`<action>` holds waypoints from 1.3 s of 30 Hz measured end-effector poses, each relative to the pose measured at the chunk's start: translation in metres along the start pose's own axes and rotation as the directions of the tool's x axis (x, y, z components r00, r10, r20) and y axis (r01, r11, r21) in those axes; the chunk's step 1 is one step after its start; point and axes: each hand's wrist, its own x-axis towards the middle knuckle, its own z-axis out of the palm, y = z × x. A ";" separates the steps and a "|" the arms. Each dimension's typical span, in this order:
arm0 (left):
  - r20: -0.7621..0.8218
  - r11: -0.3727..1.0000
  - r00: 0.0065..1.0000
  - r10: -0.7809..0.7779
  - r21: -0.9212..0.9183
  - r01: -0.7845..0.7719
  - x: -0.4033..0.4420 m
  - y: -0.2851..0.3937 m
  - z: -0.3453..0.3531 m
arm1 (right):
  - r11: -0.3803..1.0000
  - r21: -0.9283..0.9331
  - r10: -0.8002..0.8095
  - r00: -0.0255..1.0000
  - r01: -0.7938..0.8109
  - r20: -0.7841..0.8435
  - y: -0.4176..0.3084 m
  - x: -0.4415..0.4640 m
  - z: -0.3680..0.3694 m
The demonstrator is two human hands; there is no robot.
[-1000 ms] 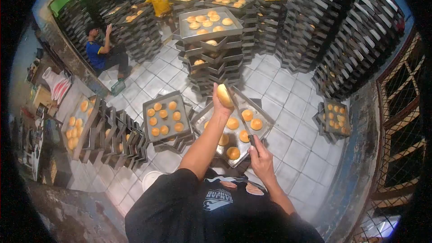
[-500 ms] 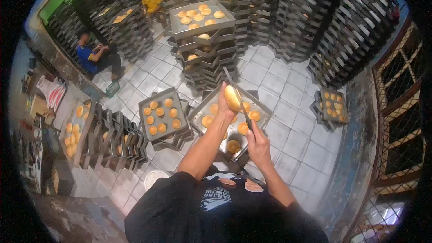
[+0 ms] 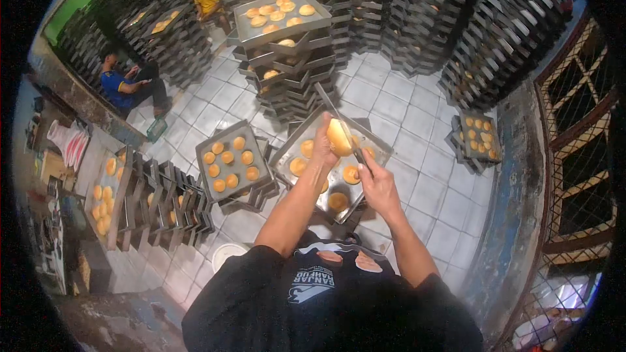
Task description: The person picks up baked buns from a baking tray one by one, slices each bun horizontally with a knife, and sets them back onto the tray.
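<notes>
My left hand (image 3: 324, 143) is closed around a golden bread bun (image 3: 340, 137), held up over a metal baking tray (image 3: 284, 164). In my right hand (image 3: 379, 189) is the dark handle of a long knife (image 3: 324, 96). Its blade runs along the right side of the bun and points away from me. Whether the edge is inside the bread I cannot tell. Several round buns lie on the tray below, among them one bun (image 3: 338, 202) near its closest corner.
A second tray (image 3: 207, 150) of buns stands to the left, beside a zigzag stack (image 3: 156, 199) of trays. Ahead rises a tall tray stack (image 3: 293, 78). Two people (image 3: 120, 85) sit at the back left. A smaller stack (image 3: 481, 138) stands at right.
The view has shifted slightly. My hands still hold the bun and knife close together, and the bun has turned a little against the blade.
</notes>
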 end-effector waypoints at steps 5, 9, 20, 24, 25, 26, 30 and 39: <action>0.005 0.998 0.998 0.062 0.020 -0.062 0.005 0.038 -0.021 | 0.995 -0.040 -0.088 0.995 0.090 0.046 0.038 -0.035 -0.009; 0.002 0.981 0.998 0.064 0.181 -0.063 -0.014 0.011 -0.010 | 1.000 -0.012 -0.024 0.999 0.025 0.048 0.032 -0.024 -0.006; -0.009 0.946 0.989 0.147 0.294 -0.138 -0.004 0.013 -0.033 | 0.999 0.024 -0.028 0.991 0.025 0.128 0.066 -0.037 -0.020; -0.146 0.959 0.986 0.082 0.280 -0.038 -0.019 -0.019 -0.023 | 0.996 0.038 0.078 0.988 -0.083 0.130 0.057 -0.002 -0.004; -0.129 0.971 0.985 0.112 0.223 -0.081 -0.012 -0.019 -0.027 | 0.996 0.015 0.083 0.984 -0.087 0.160 0.052 0.004 -0.007; -0.131 0.971 0.985 0.110 0.227 -0.078 -0.006 -0.016 -0.033 | 0.996 -0.008 0.087 0.978 -0.087 0.191 0.049 0.007 -0.008; -0.141 0.985 0.983 0.114 0.148 -0.092 0.008 0.016 -0.053 | 0.993 0.021 0.109 0.972 -0.115 0.209 0.058 -0.030 -0.027; -0.316 0.999 0.949 0.017 0.046 -0.003 0.003 -0.017 -0.065 | 0.971 0.161 0.147 0.971 -0.179 0.189 0.086 0.017 0.038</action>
